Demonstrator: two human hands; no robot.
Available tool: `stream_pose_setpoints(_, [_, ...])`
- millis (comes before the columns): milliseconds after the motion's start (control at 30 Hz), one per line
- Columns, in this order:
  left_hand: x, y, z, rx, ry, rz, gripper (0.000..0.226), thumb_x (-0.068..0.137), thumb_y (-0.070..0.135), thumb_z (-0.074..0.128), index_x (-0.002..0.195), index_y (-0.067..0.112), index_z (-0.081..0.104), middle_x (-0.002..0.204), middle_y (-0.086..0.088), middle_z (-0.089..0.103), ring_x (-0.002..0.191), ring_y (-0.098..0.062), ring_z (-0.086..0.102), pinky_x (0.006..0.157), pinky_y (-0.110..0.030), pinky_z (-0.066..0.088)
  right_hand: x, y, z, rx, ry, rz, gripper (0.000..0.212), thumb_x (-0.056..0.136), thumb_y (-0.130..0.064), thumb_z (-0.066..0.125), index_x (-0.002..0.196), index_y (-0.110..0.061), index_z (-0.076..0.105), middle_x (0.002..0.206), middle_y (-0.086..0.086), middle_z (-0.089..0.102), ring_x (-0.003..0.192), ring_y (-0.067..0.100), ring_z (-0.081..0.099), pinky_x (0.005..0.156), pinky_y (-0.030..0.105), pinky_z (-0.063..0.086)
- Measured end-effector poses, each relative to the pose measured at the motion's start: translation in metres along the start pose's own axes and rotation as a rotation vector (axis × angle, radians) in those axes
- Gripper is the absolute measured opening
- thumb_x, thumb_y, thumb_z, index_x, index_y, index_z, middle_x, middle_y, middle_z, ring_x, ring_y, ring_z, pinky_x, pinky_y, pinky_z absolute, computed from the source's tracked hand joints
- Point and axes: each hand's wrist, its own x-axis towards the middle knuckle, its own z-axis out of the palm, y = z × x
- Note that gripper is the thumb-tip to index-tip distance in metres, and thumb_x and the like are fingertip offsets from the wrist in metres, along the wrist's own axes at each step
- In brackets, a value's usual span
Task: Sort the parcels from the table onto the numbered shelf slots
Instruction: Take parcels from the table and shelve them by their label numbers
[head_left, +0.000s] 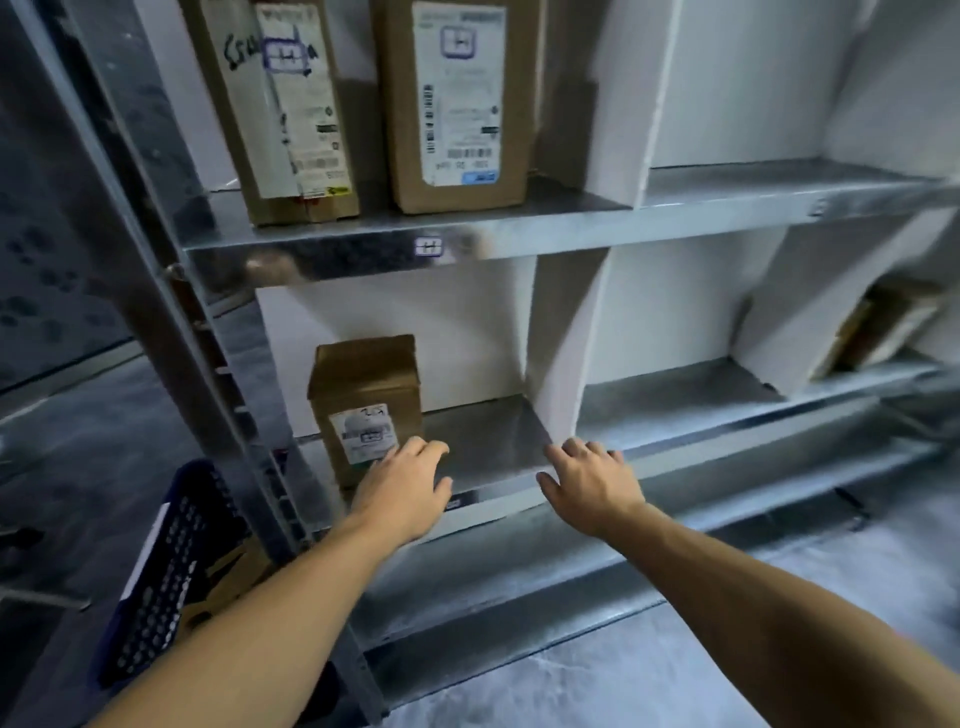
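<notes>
Small parcel (366, 405), a brown box with a white label on its front, stands upright at the left end of the lower shelf (488, 441), near the front edge. Left hand (405, 488) reaches over that shelf's front edge with relaxed fingers. Its fingertips lie against the small parcel's lower front and grasp nothing. White divider (561, 343) stands upright on the lower shelf, closing this bay's right side. Right hand (592, 483) hovers at the lower shelf's front edge just before the divider, fingers spread, released. Leaning parcel (878, 327), blurred, rests tilted at the lower shelf's far right end.
</notes>
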Motion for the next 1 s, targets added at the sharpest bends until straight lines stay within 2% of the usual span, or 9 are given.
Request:
stream_pose_setpoints(200, [0.046,0.097,0.012,0.126,-0.032,0.227,0.047,0.094,0.044,0.043,0.138,0.029,0.041,0.136,0.002,0.047,0.121,-0.023,0.045,0.101,-0.04,0.038,-0.038,0.076,-0.036,-0.001,0.093,0.202,0.04,0.099,-0.049,0.04,0.124,-0.02,0.052,0.123,0.007,0.056,0.116,0.032,0.052,0.088,0.042,0.044])
stream_pose_setpoints(367, [0.073,0.204,0.039,0.134,-0.06,0.399,0.045,0.092,0.045,0.041,0.134,0.028,0.044,0.131,0.001,0.049,0.12,-0.024,0.046,0.098,-0.038,0.037,-0.09,0.172,-0.055,0.024,0.078,0.445,0.043,0.1,-0.05,0.038,0.129,-0.02,0.05,0.128,0.007,0.054,0.117,0.032,0.051,0.093,0.045,0.046])
stream_pose_setpoints(667, [0.092,0.465,0.104,0.064,-0.103,0.711,0.046,0.091,0.046,0.043,0.134,0.03,0.044,0.133,0.002,0.05,0.12,-0.023,0.046,0.098,-0.04,0.038,-0.227,0.383,-0.097,-0.088,0.136,0.764,0.04,0.097,-0.053,0.038,0.12,-0.024,0.051,0.119,0.007,0.055,0.107,0.033,0.055,0.081,0.045,0.049])
stream_pose_setpoints(867, [0.085,0.637,0.144,-0.011,-0.079,0.847,0.047,0.089,0.048,0.046,0.133,0.03,0.045,0.129,0.001,0.053,0.115,-0.024,0.051,0.095,-0.04,0.043,-0.331,0.503,-0.127,-0.155,0.105,0.96,0.04,0.096,-0.052,0.037,0.12,-0.023,0.05,0.121,0.008,0.055,0.11,0.033,0.054,0.083,0.047,0.046])
stream_pose_setpoints(1000, [0.075,0.725,0.164,-0.052,-0.095,0.956,0.047,0.089,0.046,0.047,0.133,0.028,0.046,0.13,-0.001,0.052,0.115,-0.025,0.049,0.095,-0.04,0.042,-0.385,0.554,-0.147,-0.187,0.11,1.078,0.041,0.097,-0.052,0.039,0.124,-0.023,0.05,0.125,0.008,0.053,0.113,0.033,0.053,0.085,0.047,0.045])
